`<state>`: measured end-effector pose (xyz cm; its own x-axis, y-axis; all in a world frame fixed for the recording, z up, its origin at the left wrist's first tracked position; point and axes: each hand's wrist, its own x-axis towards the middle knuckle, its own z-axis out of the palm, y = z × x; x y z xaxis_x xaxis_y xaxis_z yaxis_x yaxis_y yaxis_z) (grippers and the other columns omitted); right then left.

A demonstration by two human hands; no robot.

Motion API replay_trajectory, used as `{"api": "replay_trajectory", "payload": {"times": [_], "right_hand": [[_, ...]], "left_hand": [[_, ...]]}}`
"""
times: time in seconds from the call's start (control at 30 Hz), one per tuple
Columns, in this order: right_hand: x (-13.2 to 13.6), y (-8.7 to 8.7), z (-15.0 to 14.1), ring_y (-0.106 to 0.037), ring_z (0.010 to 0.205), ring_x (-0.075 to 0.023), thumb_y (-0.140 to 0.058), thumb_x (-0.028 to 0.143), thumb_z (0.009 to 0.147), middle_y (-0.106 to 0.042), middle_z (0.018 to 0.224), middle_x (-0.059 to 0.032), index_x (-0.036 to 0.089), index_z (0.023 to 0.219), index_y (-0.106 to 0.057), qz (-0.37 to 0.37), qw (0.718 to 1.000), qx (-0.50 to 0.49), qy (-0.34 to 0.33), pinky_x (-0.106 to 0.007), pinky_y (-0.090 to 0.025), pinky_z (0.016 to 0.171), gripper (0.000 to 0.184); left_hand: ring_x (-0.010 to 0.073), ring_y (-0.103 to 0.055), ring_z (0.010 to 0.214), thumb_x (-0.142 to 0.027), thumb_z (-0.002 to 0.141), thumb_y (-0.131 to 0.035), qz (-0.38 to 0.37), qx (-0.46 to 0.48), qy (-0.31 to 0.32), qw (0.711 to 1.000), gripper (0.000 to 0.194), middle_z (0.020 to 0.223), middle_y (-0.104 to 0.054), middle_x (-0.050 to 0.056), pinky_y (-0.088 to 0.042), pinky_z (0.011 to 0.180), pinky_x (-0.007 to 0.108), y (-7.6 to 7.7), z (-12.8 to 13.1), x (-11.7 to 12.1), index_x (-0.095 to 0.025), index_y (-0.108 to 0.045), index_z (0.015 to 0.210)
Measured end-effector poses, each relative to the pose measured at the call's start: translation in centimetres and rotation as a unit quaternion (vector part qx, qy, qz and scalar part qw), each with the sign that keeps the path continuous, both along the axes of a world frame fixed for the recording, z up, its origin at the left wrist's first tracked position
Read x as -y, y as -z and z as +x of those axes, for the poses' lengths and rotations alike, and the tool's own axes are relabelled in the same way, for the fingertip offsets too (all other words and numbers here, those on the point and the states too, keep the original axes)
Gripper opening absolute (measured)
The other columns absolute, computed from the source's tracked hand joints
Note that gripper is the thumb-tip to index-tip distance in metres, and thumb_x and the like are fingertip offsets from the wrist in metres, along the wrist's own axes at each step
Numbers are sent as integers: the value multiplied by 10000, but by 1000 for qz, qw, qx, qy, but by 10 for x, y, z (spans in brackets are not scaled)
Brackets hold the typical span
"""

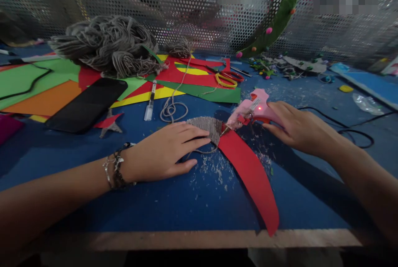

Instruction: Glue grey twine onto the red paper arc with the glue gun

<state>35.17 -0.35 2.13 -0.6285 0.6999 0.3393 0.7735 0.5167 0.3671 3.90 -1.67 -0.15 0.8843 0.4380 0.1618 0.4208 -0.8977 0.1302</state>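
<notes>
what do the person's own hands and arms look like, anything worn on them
The left hand and right hand are ungloved, with no rings visible. Both forearms show no sleeves. The left wrist wears a thin silvery chain bracelet beside a dark, braided-looking bracelet; nothing shows on the right.

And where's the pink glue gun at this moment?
In the head view, the pink glue gun is right of centre, held in the right hand, its nozzle at the edge where grey yarn wrapping meets the bare red strip.

Pink glue gun (255, 105), red-and-grey crescent (251, 166)
</notes>
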Motion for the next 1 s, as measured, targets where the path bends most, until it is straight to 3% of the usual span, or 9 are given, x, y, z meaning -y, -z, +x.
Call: {"api": "replay_trajectory", "payload": {"times": [0.3, 0.5, 1.0], "right_hand": [[-1, 0, 1, -618, 657, -238, -41, 583, 895, -617, 865, -154, 125, 936, -538, -32, 998, -2, 62, -322, -433, 462, 677], [-1, 1, 1, -598, 631, -238, -24, 571, 898, -609, 879, -164, 106, 947, -540, -3, 997, -3, 72, -319, -397, 430, 696], [-4, 6, 4, -597, 721, -261, -190, 471, 876, -594, 961, -169, 135, 961, -509, -45, 990, -27, 134, -345, -424, 511, 470]], "left_hand": [[252, -464, 1211, -307, 933, -404, 1, -3, 4, 1000, 424, 1356, -490, 113, -343, 1057, 437, -1, 0, -1, -113, -473, 1303], [260, -471, 1204, -301, 929, -410, 5, 2, 5, 1000, 419, 1347, -497, 116, -359, 1043, 455, 0, 0, 0, -108, -481, 1294], [257, -474, 1202, -298, 924, -417, 6, 2, 2, 1000, 415, 1346, -500, 113, -368, 1040, 454, 0, 0, 0, -120, -483, 1292]]}}
